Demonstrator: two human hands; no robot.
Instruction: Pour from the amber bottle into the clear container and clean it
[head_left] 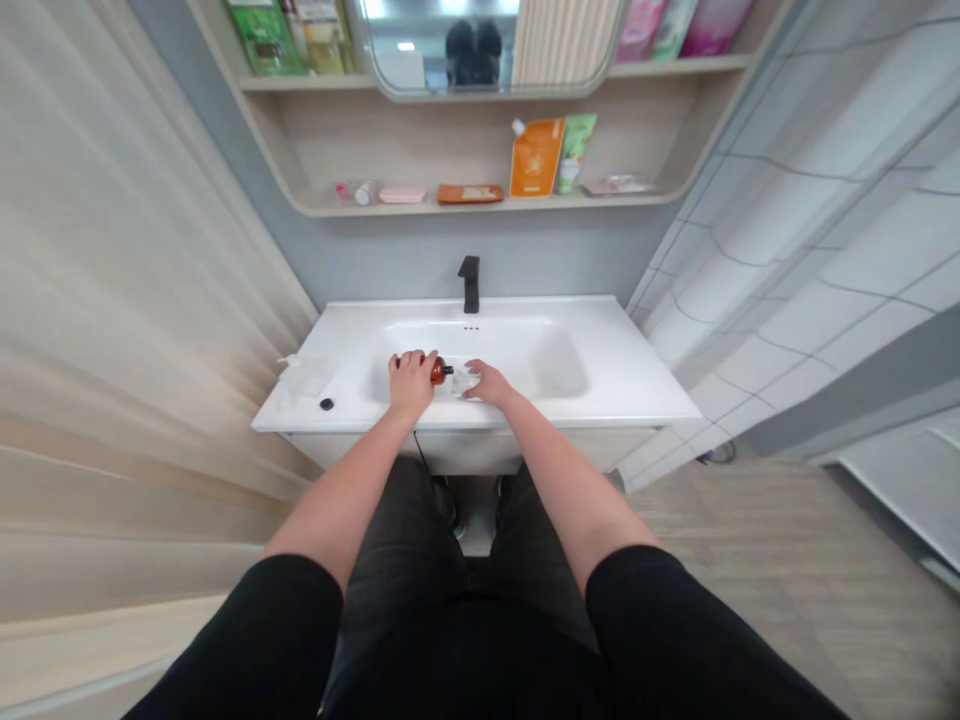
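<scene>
My left hand (411, 384) is wrapped round a brown bottle (438, 371) over the sink. The bottle lies on its side, its narrow black neck (448, 370) pointing right. Facing that neck, my right hand (487, 384) has its fingers curled round a small clear container (464, 381); its exact kind is too blurred to tell. The neck and the clear container are close together, and I cannot tell whether they touch. Below both hands is the white sink basin (559, 360). A small round black cap (326, 404) rests on the counter to the left.
Behind the basin stands a black faucet (470, 284). A crumpled clear plastic bag (306, 374) lies on the counter's left side. Above, a wall shelf (405, 210) holds an orange pouch (536, 158), a green tube (574, 152) and several small items. A mirror (420, 50) hangs over it.
</scene>
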